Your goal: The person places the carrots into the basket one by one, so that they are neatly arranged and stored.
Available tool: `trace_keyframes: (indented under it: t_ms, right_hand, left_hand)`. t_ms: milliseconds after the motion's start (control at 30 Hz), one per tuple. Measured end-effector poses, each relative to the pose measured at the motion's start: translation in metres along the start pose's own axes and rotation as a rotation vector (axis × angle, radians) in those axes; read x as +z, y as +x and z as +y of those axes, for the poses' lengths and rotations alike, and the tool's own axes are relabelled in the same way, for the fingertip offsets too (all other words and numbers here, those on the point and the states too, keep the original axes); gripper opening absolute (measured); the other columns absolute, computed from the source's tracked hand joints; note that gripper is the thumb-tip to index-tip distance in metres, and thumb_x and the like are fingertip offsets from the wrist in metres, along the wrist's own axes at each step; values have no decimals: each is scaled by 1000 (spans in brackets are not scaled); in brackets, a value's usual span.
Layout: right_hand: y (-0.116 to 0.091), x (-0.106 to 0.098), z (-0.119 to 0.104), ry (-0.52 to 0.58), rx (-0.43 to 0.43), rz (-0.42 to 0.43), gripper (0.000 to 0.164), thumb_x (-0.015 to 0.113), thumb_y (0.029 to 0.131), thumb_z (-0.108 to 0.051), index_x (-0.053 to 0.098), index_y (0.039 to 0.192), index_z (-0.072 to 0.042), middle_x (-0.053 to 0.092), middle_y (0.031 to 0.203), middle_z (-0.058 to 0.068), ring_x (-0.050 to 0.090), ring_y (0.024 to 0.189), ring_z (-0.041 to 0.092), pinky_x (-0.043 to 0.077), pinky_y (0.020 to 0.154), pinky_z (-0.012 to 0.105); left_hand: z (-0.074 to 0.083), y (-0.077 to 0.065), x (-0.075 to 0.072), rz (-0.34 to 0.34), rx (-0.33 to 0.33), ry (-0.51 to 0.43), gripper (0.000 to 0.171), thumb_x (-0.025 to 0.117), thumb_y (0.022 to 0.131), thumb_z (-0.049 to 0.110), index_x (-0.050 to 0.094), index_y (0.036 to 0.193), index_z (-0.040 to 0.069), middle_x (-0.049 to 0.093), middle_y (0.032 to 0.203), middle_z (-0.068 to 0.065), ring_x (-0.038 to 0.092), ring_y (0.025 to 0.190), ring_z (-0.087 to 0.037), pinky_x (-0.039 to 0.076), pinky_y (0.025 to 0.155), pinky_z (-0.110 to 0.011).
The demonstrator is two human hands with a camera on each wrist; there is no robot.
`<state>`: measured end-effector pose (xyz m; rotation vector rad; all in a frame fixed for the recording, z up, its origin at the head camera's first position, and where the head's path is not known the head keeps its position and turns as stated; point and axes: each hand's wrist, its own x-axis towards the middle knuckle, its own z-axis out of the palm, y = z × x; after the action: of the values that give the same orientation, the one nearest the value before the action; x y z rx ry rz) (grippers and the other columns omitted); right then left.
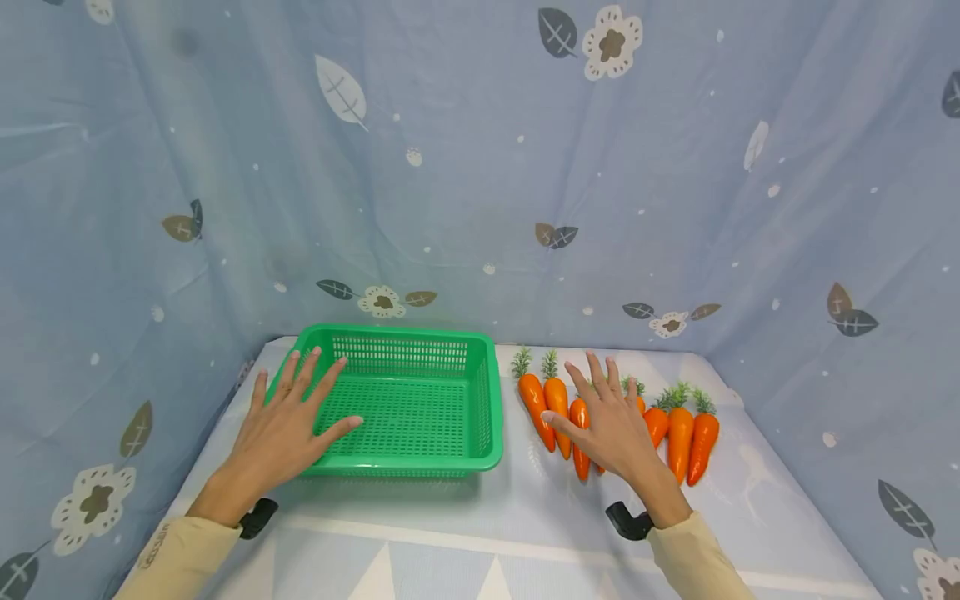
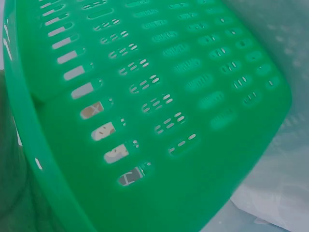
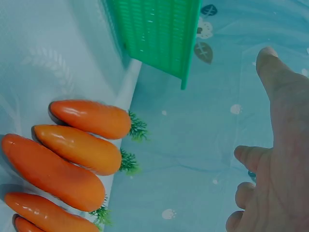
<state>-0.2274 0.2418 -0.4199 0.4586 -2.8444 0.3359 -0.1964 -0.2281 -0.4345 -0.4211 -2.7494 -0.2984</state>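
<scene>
My left hand (image 1: 277, 429) is held over the left side of a green plastic basket (image 1: 480, 457), palm down with fingers spread. Slotted basket wall (image 2: 159, 193) fills most of the left wrist view. Over on the right, my right hand (image 1: 611, 421) hovers above a row of orange carrots (image 1: 680, 437) with green tops, its fingers also spread and holding nothing. Part of the row is hidden beneath that hand. In the right wrist view several carrots (image 3: 79, 149) lie side by side, apart from the right hand (image 3: 285, 145).
A pale cloth with white triangles covers the table (image 1: 420, 533). Blue curtain (image 1: 480, 183) with leaves and flowers hangs behind the table and on both sides. Black wrist straps (image 1: 630, 522) show by the sleeves.
</scene>
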Motion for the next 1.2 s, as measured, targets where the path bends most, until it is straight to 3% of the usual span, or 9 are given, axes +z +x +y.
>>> trace_keyframes:
  t_ms: [167, 300, 400, 533, 633, 733, 800, 933, 1200]
  right_hand:
    - [-1, 1, 1, 39, 29, 2, 90, 53, 95, -74, 30, 164, -21, 12, 171, 15, 12, 151, 55, 12, 116, 74]
    - [-2, 1, 1, 111, 70, -3, 87, 50, 96, -73, 32, 163, -21, 19, 169, 16, 30, 144, 55, 32, 107, 75]
    - [-3, 0, 2, 180, 79, 5, 81, 53, 98, -69, 39, 160, -19, 30, 166, 15, 43, 139, 47, 43, 99, 71]
    - [-7, -1, 6, 248, 70, 33, 68, 57, 100, -60, 51, 153, -17, 51, 153, 13, 59, 124, 40, 50, 94, 63]
    - [-12, 0, 12, 257, 64, 48, 62, 57, 101, -58, 57, 148, -17, 64, 137, 10, 66, 105, 32, 56, 83, 54]
    - [-18, 2, 18, 260, 61, 69, 58, 58, 101, -57, 61, 144, -17, 67, 131, 9, 65, 101, 29, 56, 78, 51]
    - [-22, 3, 22, 268, 65, 83, 56, 59, 102, -54, 62, 142, -17, 67, 131, 9, 65, 105, 31, 56, 81, 53]
    - [-29, 6, 29, 300, 59, 122, 50, 64, 102, -43, 63, 140, -11, 65, 136, 12, 63, 116, 36, 53, 91, 59]
    - [-41, 9, 42, 325, 46, 185, 42, 67, 102, -38, 67, 134, -11, 69, 126, 6, 66, 104, 28, 57, 80, 50]
  left_hand:
    - [-3, 2, -1, 6, -10, -37, 90, 55, 99, 64, 10, 168, 26, 4, 171, -18, -1, 155, -44, -9, 117, -70]
    - [-13, 0, -5, 87, -21, -141, 81, 63, 101, 50, 26, 165, 17, 13, 169, -23, 14, 152, -49, -4, 118, -69]
    - [-24, -6, -10, 176, -32, -261, 65, 67, 101, 35, 45, 156, 9, 24, 164, -28, 25, 146, -55, 6, 117, -72]
    - [-37, -18, -14, 275, -82, -397, 44, 68, 101, 22, 60, 142, 6, 40, 156, -26, 35, 140, -56, 29, 105, -74]
    - [-44, -26, -13, 352, -104, -435, 35, 71, 99, 14, 66, 132, 5, 53, 145, -22, 49, 130, -47, 42, 102, -50]
    - [-47, -32, -12, 400, -112, -462, 31, 73, 96, 9, 69, 127, 5, 59, 138, -19, 55, 121, -28, 39, 95, -22]
    - [-49, -35, -11, 401, -126, -487, 31, 73, 96, 9, 70, 127, 6, 59, 137, -16, 54, 119, -12, 37, 92, -11]
    - [-55, -41, -9, 345, -176, -562, 30, 71, 99, 13, 68, 129, 8, 57, 139, -10, 47, 115, 10, 40, 89, -7]
    - [-74, -55, 6, 232, -208, -808, 34, 61, 105, 10, 60, 138, 0, 53, 145, -3, 53, 120, -1, 44, 90, -11]
